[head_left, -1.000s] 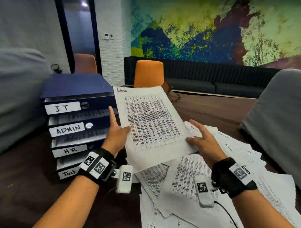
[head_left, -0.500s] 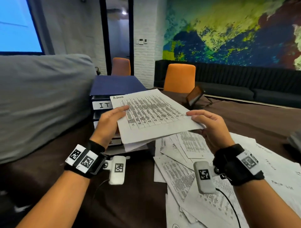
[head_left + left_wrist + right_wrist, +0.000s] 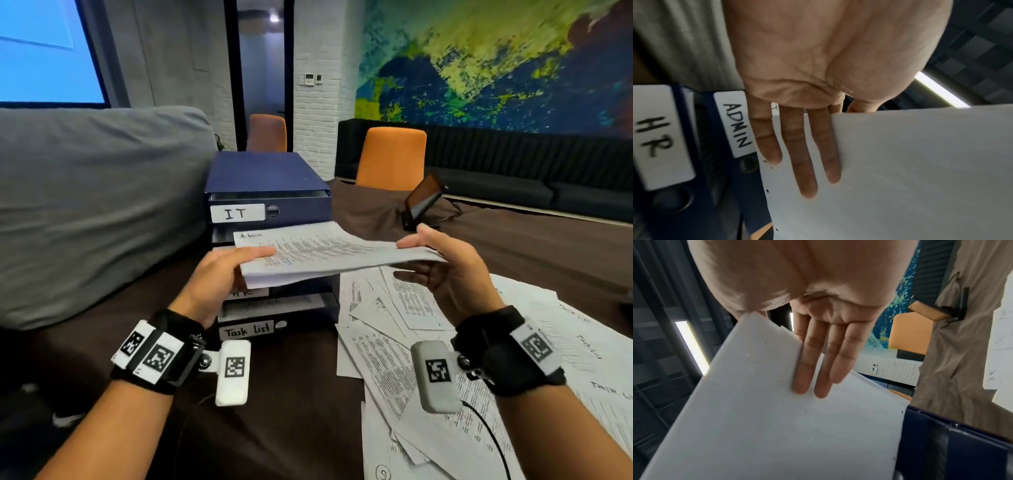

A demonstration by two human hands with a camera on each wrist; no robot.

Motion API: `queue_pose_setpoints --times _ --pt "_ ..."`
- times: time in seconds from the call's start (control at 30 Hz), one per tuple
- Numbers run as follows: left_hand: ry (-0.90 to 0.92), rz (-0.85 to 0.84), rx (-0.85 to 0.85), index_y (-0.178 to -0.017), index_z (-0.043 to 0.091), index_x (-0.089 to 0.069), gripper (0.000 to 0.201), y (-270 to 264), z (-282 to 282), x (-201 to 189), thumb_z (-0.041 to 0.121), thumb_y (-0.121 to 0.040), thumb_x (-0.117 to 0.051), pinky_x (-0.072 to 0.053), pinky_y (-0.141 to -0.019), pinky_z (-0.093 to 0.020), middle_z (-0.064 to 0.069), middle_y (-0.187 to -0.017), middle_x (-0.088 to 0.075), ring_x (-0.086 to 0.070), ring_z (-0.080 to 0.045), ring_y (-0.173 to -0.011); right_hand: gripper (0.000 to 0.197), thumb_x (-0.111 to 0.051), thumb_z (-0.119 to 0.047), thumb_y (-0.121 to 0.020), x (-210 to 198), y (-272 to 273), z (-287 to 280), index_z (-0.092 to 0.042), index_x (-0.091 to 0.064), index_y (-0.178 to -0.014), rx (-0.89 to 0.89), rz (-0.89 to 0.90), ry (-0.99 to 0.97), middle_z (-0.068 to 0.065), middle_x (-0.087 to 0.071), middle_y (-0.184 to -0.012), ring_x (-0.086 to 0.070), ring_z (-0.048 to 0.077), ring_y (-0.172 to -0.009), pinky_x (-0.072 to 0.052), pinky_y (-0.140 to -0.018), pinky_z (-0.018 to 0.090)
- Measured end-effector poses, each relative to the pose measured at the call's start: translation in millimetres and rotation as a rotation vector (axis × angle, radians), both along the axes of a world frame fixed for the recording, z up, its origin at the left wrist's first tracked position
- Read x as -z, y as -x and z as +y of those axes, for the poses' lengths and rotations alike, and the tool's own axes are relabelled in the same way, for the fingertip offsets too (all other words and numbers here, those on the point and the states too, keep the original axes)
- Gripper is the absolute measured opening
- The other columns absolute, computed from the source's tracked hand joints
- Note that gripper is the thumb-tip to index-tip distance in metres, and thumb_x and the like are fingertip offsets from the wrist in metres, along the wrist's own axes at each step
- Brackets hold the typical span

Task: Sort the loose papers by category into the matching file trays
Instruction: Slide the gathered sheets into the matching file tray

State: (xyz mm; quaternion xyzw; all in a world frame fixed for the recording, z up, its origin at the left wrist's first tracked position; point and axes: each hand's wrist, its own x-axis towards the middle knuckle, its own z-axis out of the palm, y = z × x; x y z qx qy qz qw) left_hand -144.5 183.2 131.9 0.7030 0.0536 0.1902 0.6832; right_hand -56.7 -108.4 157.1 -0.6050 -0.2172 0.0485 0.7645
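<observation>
At the bottom of the head view, our left hand (image 3: 219, 277) and right hand (image 3: 448, 270) each pinch one side of the Admin sheaf (image 3: 329, 253): thumbs on top, straight fingers (image 3: 807, 162) supporting the blank underside. The sheaf lies nearly flat at frame centre, clear of the table, directly in front of the tray stack (image 3: 270, 178).

At lower right, the loose papers (image 3: 428, 342) lie overlapped on the brown tablecloth (image 3: 274, 428). Beyond the sheaf, the stack shows the IT label (image 3: 238, 213) above and the Task list label (image 3: 247, 331) below.

Risks from here, in our judgement:
- The sheaf consists of several sheets with uneven edges. A leading corner could catch on a tray lip and buckle.
- The slots are closely spaced. A slight height error could send the sheaf into the IT or HR tray.

The sheaf hides the ADMIN label (image 3: 736, 125) in the head view; only the left wrist view shows it, beside the HR label (image 3: 653, 138). The sheet count is indeterminate.
</observation>
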Motion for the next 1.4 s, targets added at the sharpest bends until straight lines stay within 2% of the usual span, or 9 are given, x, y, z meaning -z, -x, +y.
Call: queue_pose_setpoints --times 0.23,0.3,0.43,0.57,0.67,0.8,0.93,1.07,1.4 --pt "-0.103 0.133 0.129 -0.115 0.014 -0.075 0.029 -4.2 -27.3 23.0 0.013 -0.102 -0.049 -0.043 -0.102 -0.018 0.013 -0.117 -0.071 -0.061 0.005 -0.114 0.040 -0.054 -0.041 -0.090 10.0 1.8 -24.9 -0.007 -0.070 -0.075 0.030 0.123 -0.088 0.009 -0.071 -0.077 -0.068 0.019 -0.068 -0.058 -0.066 0.029" --pt "-0.088 0.112 0.154 -0.119 0.008 -0.071 0.029 -3.0 -33.3 18.9 0.011 -0.102 -0.047 -0.048 -0.093 -0.012 0.013 -0.115 -0.070 -0.063 0.009 -0.107 0.041 -0.051 -0.039 -0.092 10.9 3.4 -29.8 -0.008 -0.070 -0.073 0.039 0.135 -0.124 0.009 -0.072 -0.076 -0.069 0.019 -0.068 -0.059 -0.065 0.028" --pt "-0.146 0.037 0.175 -0.123 0.009 -0.069 0.031 0.8 -33.9 8.6 0.014 -0.103 -0.046 -0.044 -0.097 -0.008 0.010 -0.125 -0.069 -0.061 0.004 -0.117 0.043 -0.052 -0.040 -0.091 9.2 3.4 -36.3 -0.010 -0.072 -0.069 0.031 0.129 -0.173 0.009 -0.071 -0.074 -0.069 0.020 -0.069 -0.058 -0.066 0.028" --pt "-0.152 -0.035 0.121 -0.121 0.013 -0.070 0.030 6.9 -28.4 -4.0 0.013 -0.103 -0.046 -0.041 -0.106 -0.017 0.010 -0.120 -0.071 -0.061 0.000 -0.120 0.045 -0.077 -0.054 -0.066 0.4 2.3 -32.9 -0.009 -0.073 -0.073 -0.013 0.091 -0.178 0.011 -0.070 -0.078 -0.067 0.021 -0.072 -0.059 -0.069 0.030" --pt "-0.100 -0.114 0.067 -0.121 0.005 -0.069 0.032 10.7 -21.7 -12.1 0.010 -0.103 -0.043 -0.047 -0.094 -0.012 0.007 -0.116 -0.073 -0.065 0.000 -0.113 0.037 -0.061 -0.042 -0.086 -7.0 4.8 -20.9 -0.010 -0.073 -0.072 -0.037 0.059 -0.190 0.009 -0.072 -0.078 -0.068 0.020 -0.074 -0.058 -0.070 0.029" --pt "-0.067 -0.160 -0.018 -0.114 0.000 -0.069 0.030 13.3 -7.5 -18.7 0.000 -0.099 -0.043 -0.052 -0.080 -0.012 0.008 -0.095 -0.078 -0.071 -0.002 -0.093 0.039 -0.056 -0.042 -0.085 -19.6 7.0 5.5 -0.007 -0.070 -0.080 -0.053 0.065 -0.172 0.009 -0.074 -0.079 -0.072 0.021 -0.075 -0.058 -0.073 0.031" --pt "0.003 -0.030 -0.010 -0.110 0.014 -0.071 0.042 6.4 12.5 -16.9 0.017 -0.105 -0.029 -0.044 -0.101 -0.044 -0.012 -0.109 -0.075 -0.071 -0.027 -0.107 0.038 -0.055 -0.043 -0.090 -30.8 3.9 31.9 -0.008 -0.070 -0.086 -0.055 0.075 -0.081 0.015 -0.076 -0.090 -0.074 0.026 -0.091 -0.055 -0.087 0.038" --pt "0.058 0.039 -0.012 -0.110 0.020 -0.069 0.046 0.6 24.0 -16.2 0.018 -0.104 -0.023 -0.047 -0.090 -0.040 -0.009 -0.105 -0.077 -0.073 -0.027 -0.100 0.039 -0.055 -0.045 -0.092 -35.4 1.5 47.5 -0.009 -0.071 -0.089 -0.070 0.083 -0.072 0.015 -0.076 -0.092 -0.074 0.027 -0.094 -0.057 -0.072 0.030" --pt "0.115 0.032 0.013 -0.119 0.017 -0.065 0.049 1.3 37.0 -16.1 0.019 -0.105 -0.019 -0.055 -0.082 -0.034 -0.009 -0.110 -0.076 -0.074 -0.025 -0.096 0.041 -0.052 -0.041 -0.094 -35.3 7.6 51.0 -0.005 -0.070 -0.094 -0.110 0.031 -0.152 0.016 -0.076 -0.094 -0.074 0.028 -0.092 -0.058 -0.072 0.033"
